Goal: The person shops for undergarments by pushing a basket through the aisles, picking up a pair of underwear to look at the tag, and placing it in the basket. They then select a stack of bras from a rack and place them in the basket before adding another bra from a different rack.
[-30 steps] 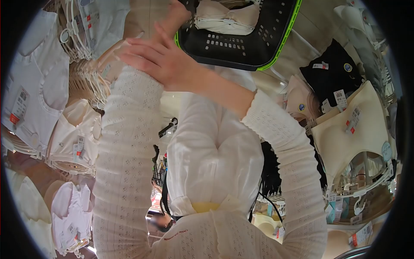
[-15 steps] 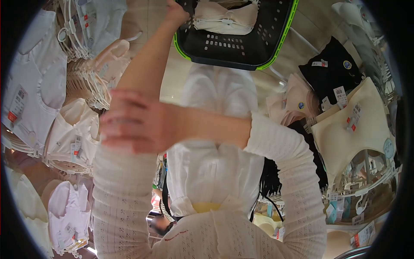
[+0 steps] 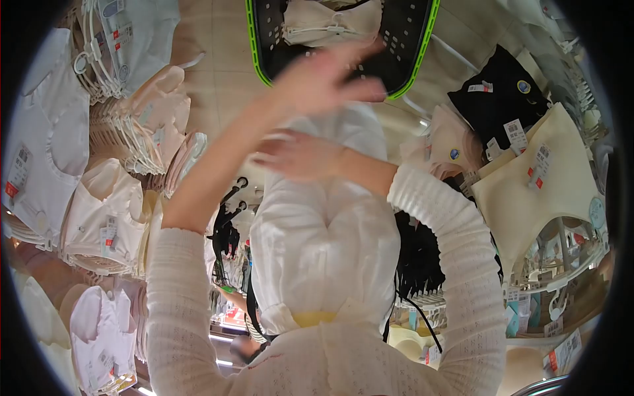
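fingers (image 3: 365, 90) of the left hand (image 3: 317, 80) reach up toward the basket (image 3: 431, 26), black with a green rim, which sits at the top of the view, its near side partly hidden behind that hand. inside the basket, just past the left fingertips as seen from here, lies a beige bra (image 3: 333, 20) with a white hanger (image 3: 323, 30). the left fingers are blurred but spread well apart, with nothing visible between them; whether any of them touches the basket cannot be told. nearer the body, the right hand (image 3: 305, 155) is also blurred, its fingers loose and slightly parted, holding nothing that shows. they point across toward the left forearm (image 3: 228, 148), close to it, though contact is unclear. below both hands are white trousers (image 3: 323, 244). racks of hanging bras stand on either side, with a pale pink one (image 3: 104, 211) on the left, and a black one (image 3: 495, 92) and a cream one (image 3: 548, 162) on the right.
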The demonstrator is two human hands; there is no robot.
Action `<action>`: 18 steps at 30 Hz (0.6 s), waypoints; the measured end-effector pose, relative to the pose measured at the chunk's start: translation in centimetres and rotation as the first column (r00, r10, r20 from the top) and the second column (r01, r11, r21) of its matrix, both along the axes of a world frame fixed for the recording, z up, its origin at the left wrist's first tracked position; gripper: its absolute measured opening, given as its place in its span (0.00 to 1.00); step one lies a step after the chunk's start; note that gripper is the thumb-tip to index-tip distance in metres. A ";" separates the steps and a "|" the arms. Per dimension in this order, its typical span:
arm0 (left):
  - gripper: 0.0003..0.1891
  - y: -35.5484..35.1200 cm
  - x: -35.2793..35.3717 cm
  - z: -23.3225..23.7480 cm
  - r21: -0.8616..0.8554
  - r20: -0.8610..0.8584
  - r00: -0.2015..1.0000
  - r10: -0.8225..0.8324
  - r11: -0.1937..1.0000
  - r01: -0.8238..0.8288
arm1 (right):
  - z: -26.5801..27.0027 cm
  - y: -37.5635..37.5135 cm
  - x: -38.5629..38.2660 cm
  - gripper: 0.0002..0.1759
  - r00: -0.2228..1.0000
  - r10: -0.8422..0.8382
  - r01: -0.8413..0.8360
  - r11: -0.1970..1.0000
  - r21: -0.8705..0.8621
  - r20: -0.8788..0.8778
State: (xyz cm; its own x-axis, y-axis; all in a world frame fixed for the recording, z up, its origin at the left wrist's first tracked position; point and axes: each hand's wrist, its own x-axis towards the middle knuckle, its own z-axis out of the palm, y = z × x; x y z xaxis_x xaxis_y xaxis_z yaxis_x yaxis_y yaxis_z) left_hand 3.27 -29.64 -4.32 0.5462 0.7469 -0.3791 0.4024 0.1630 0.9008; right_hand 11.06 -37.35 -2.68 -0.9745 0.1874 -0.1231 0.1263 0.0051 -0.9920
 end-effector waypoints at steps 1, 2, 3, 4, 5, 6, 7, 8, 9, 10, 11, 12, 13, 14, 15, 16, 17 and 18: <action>0.38 -1.3 1.3 2.4 0.121 0.102 0.985 -0.140 0.984 0.128 | -0.2 2.3 0.9 0.32 0.935 0.305 -0.140 0.787 -0.601 0.181; 0.39 -2.9 2.8 4.4 0.084 0.139 0.954 -0.264 0.963 0.255 | -1.8 1.1 1.3 0.32 0.934 0.307 -0.141 0.787 -0.600 0.183; 0.41 -4.5 4.4 5.5 0.052 0.179 0.906 -0.383 0.924 0.380 | -4.1 -1.4 1.6 0.32 0.984 0.042 -0.036 0.999 -0.038 0.174; 0.42 -5.8 5.9 5.9 0.182 0.192 0.877 -0.440 0.894 0.409 | -5.7 -3.1 1.8 0.32 0.985 -0.173 0.141 0.840 0.525 0.012; 0.43 -6.9 7.1 5.8 0.311 0.196 0.845 -0.498 0.848 0.428 | -6.4 -3.4 1.6 0.32 0.985 -0.172 0.139 0.837 0.529 0.013; 0.43 -7.8 8.1 5.4 0.316 0.196 0.845 -0.497 0.848 0.426 | -6.9 -3.5 1.3 0.34 0.978 -0.208 0.157 0.826 0.541 0.034; 0.37 -8.3 9.1 5.1 0.342 0.259 0.846 -0.466 0.863 0.370 | -7.4 -3.6 1.3 0.37 0.968 -0.244 0.174 0.814 0.554 0.054; 0.31 -8.8 9.7 4.6 0.367 0.323 0.840 -0.435 0.876 0.313 | -7.8 -4.0 1.5 0.37 0.968 -0.243 0.169 0.809 0.562 0.057; 0.31 -8.9 10.0 4.6 0.376 0.325 0.839 -0.437 0.873 0.309 | -8.0 -4.2 1.7 0.37 0.966 -0.242 0.148 0.802 0.579 0.088; 0.29 -9.3 10.3 4.7 0.394 0.417 0.838 -0.352 0.901 0.182 | -8.2 -4.6 2.1 0.38 0.963 -0.241 0.125 0.798 0.590 0.122; 0.27 -10.0 10.7 5.1 0.389 0.510 0.820 -0.261 0.920 0.051 | -8.3 -5.1 2.3 0.38 0.962 -0.239 0.119 0.802 0.585 0.132; 0.27 -10.3 11.1 5.8 0.381 0.519 0.816 -0.255 0.924 0.047 | -8.4 -5.4 2.5 0.35 0.955 -0.247 0.108 0.807 0.580 0.167; 0.24 -10.4 11.5 6.2 0.496 0.517 0.805 -0.291 0.868 -0.005 | -8.5 -5.6 2.6 0.32 0.946 -0.256 0.098 0.809 0.579 0.198; 0.22 -10.3 11.9 6.5 0.608 0.506 0.797 -0.330 0.792 -0.058 | -8.6 -5.7 2.8 0.32 0.945 -0.256 0.094 0.806 0.584 0.202; 0.22 -10.1 12.0 7.4 0.613 0.508 0.794 -0.333 0.787 -0.062 | -8.9 -6.0 3.1 0.31 0.942 -0.247 0.068 0.803 0.592 0.227; 0.21 -9.9 12.1 8.6 0.618 0.522 0.777 -0.352 0.784 -0.060 | -9.1 -6.3 3.2 0.31 0.938 -0.239 0.045 0.802 0.596 0.251; 0.20 -9.7 12.1 9.8 0.619 0.539 0.758 -0.368 0.784 -0.059 | -9.3 -6.8 3.4 0.31 0.936 -0.241 0.043 0.802 0.596 0.256; 0.18 -9.7 12.4 10.4 0.585 0.586 0.728 -0.357 0.808 -0.075 | -9.3 -7.1 3.6 0.31 0.934 -0.242 0.045 0.809 0.586 0.262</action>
State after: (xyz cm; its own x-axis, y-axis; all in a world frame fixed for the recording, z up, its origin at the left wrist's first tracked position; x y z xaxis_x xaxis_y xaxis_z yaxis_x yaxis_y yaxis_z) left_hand 15.64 -39.34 6.07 0.6003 0.5860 0.5443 -0.3336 -0.4350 0.8363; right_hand 14.68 -44.47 -11.94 -0.8586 0.4532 -0.2396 0.4689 0.5053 -0.7245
